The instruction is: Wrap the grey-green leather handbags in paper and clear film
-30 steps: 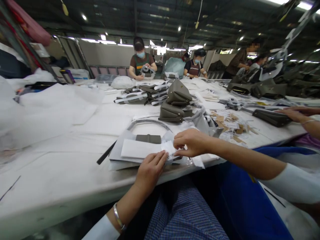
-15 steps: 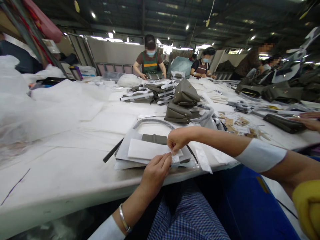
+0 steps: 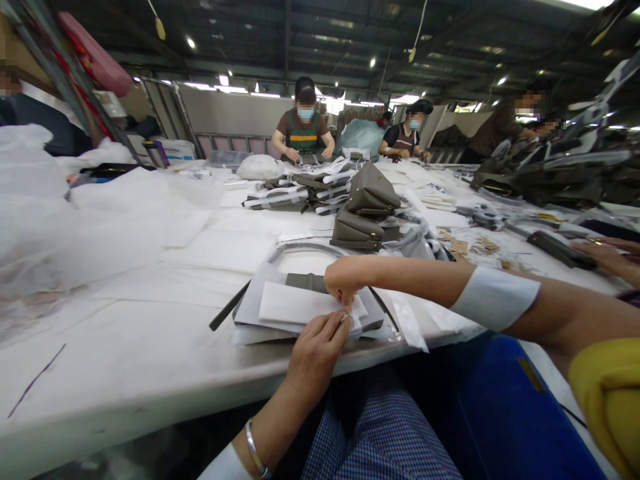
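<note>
A grey-green handbag (image 3: 306, 282) lies flat at the table's near edge, partly covered by thin translucent wrapping. Its wrapped handle (image 3: 295, 247) arches away from me, and a dark strap (image 3: 230, 305) sticks out to the left. Across the bag rests a folded white padding sheet (image 3: 287, 304). My right hand (image 3: 345, 275) comes in over the sheet's right end, fingers curled in a pinch pointing down. Right below it, my left hand (image 3: 316, 348) has its fingertips pressed together at the same spot. Whatever is between the fingertips is too small and hidden to name.
Stacked grey-green bags (image 3: 370, 200) stand behind the work, with wrapped pieces (image 3: 300, 187) beside them. White sheets (image 3: 140, 227) spread over the left. Brown tags (image 3: 460, 247) lie to the right, near a co-worker's hand (image 3: 607, 257). A blue bin (image 3: 500, 407) is below the table edge.
My right hand has shifted slightly left and its fingers point more steeply down at my left fingertips. The bag and sheet sit a little lower in view.
</note>
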`<state>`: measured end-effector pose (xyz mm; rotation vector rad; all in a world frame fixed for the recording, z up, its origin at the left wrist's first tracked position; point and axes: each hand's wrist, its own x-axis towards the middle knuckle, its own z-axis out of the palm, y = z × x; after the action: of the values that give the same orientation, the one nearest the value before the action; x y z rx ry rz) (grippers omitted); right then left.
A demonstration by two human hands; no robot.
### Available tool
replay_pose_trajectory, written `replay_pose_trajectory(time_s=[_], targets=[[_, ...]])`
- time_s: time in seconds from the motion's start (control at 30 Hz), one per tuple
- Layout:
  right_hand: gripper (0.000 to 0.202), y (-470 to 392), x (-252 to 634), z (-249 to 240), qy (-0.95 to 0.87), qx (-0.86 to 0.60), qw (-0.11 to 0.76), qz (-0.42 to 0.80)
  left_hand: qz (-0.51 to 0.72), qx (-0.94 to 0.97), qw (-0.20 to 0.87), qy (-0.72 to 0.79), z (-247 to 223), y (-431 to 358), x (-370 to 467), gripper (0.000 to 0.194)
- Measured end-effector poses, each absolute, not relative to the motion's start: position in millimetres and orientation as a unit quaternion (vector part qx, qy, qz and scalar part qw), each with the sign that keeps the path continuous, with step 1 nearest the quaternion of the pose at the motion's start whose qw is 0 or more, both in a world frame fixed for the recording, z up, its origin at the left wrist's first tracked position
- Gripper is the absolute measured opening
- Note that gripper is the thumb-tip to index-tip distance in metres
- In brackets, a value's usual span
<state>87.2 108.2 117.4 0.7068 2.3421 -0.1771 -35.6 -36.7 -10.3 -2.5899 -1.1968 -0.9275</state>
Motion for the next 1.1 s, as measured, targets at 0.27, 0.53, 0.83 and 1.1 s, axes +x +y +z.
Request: replay_pose_trajectory(time_s=[0.27,0.53,0.83,1.1], targets=[[0.032,114,97,117,0.926,0.254,0.279,0.006,-0.318,-0.86,0.094,-0.388,-10,-37,-34,0.04],[0.057,131,113,109,0.91,0.333,0.244,-0.036,-0.318,-0.853,0.08,-0.406,-8,-41,-32,0.048],[0.046,159,136,88,0.902,0.392,0.123,-0.13,-0.326,-0.844,0.082,-0.417,-10,-42,-30,0.053],[0.054,127,162,84,0.902,0.4,0.005,-0.163,-0.337,-0.837,0.096,-0.42,-15,-43,-29,0.056]])
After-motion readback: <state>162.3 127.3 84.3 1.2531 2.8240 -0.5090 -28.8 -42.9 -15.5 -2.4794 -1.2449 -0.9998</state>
